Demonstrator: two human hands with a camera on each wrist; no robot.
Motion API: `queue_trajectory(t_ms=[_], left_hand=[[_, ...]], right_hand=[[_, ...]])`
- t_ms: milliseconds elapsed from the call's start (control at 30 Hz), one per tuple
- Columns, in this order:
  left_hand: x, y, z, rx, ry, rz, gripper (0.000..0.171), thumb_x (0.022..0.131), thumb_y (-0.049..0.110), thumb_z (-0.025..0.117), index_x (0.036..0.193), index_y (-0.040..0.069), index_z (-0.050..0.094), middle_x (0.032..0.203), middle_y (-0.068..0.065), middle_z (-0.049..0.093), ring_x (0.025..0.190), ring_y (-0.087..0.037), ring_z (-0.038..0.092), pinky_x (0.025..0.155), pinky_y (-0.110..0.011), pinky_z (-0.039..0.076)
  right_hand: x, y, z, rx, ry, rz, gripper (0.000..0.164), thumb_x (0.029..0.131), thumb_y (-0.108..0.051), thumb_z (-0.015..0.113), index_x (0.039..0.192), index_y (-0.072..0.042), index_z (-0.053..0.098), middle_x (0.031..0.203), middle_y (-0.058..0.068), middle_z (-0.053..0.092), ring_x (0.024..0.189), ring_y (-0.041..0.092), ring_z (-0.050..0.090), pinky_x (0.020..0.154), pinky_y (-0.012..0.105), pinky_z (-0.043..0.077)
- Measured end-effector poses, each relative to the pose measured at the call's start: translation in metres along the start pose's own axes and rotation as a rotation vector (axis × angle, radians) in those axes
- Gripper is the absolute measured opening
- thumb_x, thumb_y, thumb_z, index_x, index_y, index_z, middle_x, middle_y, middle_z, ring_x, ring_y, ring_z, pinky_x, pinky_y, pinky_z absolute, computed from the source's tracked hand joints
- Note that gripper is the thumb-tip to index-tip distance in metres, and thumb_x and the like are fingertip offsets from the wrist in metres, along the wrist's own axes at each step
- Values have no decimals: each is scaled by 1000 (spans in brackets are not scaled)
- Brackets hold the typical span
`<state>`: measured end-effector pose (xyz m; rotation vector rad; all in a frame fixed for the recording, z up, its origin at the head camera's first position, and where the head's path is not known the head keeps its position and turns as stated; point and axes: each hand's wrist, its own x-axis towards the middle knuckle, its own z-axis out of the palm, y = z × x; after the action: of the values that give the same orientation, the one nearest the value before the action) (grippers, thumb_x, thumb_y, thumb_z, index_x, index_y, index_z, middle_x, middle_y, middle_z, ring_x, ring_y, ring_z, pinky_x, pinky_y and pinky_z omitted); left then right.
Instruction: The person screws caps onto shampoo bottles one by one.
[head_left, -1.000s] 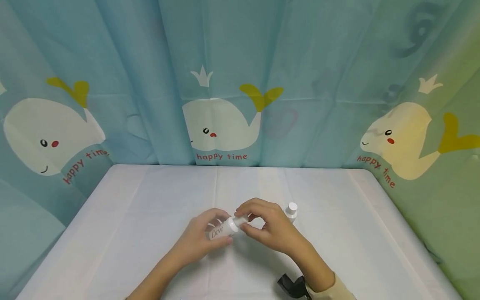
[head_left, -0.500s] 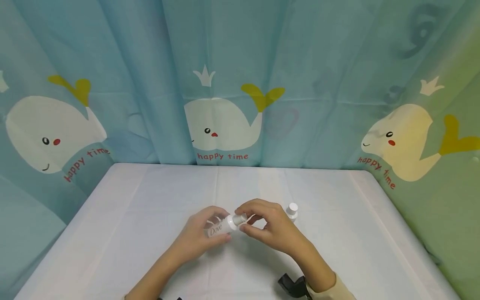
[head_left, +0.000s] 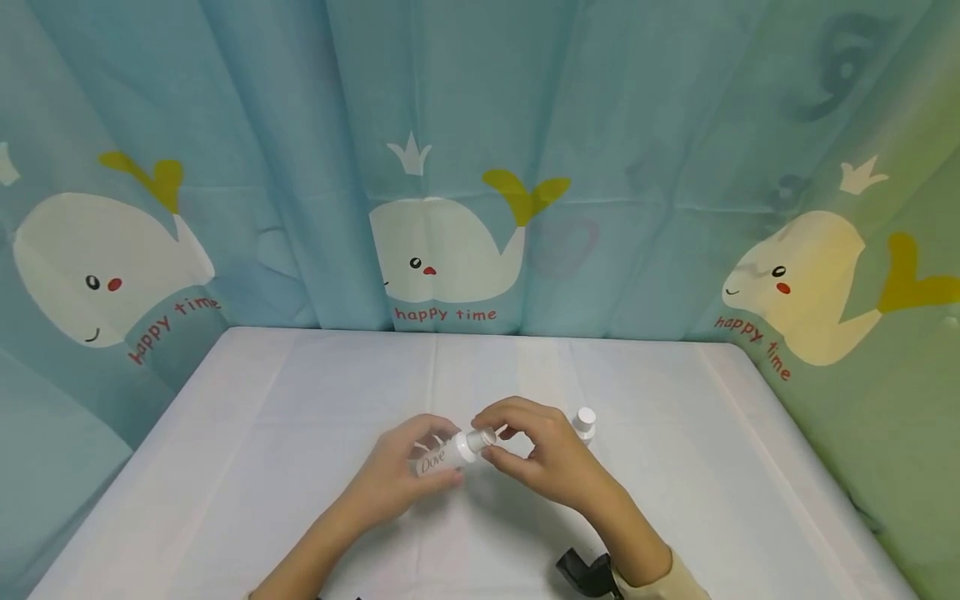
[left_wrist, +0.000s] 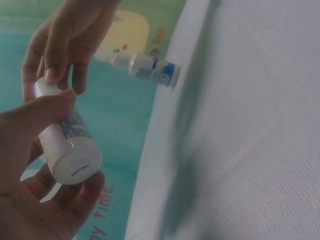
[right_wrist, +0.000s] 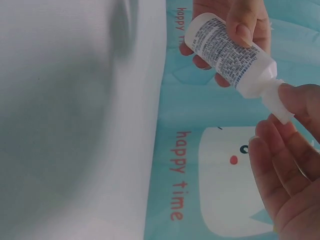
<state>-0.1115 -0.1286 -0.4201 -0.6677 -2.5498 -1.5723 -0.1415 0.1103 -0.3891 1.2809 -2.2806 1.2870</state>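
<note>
A small white bottle printed "Dove" [head_left: 433, 460] is held tilted above the table in my left hand [head_left: 393, 475], its cap end pointing up and right. In the left wrist view the thumb lies along the bottle [left_wrist: 55, 145] and the round base faces the camera. My right hand [head_left: 543, 446] pinches the whitish cap [head_left: 480, 439] between thumb and fingertips. The right wrist view shows the thumb on the cap [right_wrist: 276, 101], with fine print covering the bottle's back [right_wrist: 225, 52]. A second white bottle [head_left: 584, 423] stands upright behind the right hand.
A white cloth covers the table [head_left: 300, 400]. Behind and beside it hangs a blue-green curtain [head_left: 622, 250] printed with whales. At the right wrist is a black device [head_left: 585, 573], close to the sleeve [head_left: 663, 579]. The second bottle has a blue-and-white label [left_wrist: 165, 70].
The held bottle has shifted slightly left, and the right fingers have moved a little on the cap. The standing bottle has stayed in place.
</note>
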Motion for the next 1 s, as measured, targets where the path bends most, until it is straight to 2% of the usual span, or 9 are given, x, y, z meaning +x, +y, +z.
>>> queue_trajectory(t_ms=[267,500,767,1000], left_hand=[[-2,2,0,-4,-9,-6,43,78,23,86,115,25,64,103,10,65,93,-15,62,82,-35,54],[0,1,0,5,-11,8,44,77,21,86,115,26,64,103,11,65,93,-13,61,82,-35,55],[0,-2,-1,-3,-8,6,43,78,25,86,114,26,64,104,11,65,93,-14,61,82,-35,54],[-1,-1,-1,-12,-5,27,41,79,26,85,114,27,64,102,11,65,93,-13,61,81,-35,54]], right_hand=[[-1,-1,2,-11,18,-19,28,87,-1,72,111,-15,69,116,0,68,108,15,65,78,26,58],[0,-1,2,1,10,-40,22,88,-2,73,106,-14,69,109,-2,70,100,12,66,75,23,57],[0,0,1,22,-22,-37,31,85,5,70,111,-12,69,109,-1,70,97,11,66,74,22,57],[1,-1,2,-14,-7,-17,28,87,-2,71,113,-12,69,109,-3,70,100,10,65,78,27,58]])
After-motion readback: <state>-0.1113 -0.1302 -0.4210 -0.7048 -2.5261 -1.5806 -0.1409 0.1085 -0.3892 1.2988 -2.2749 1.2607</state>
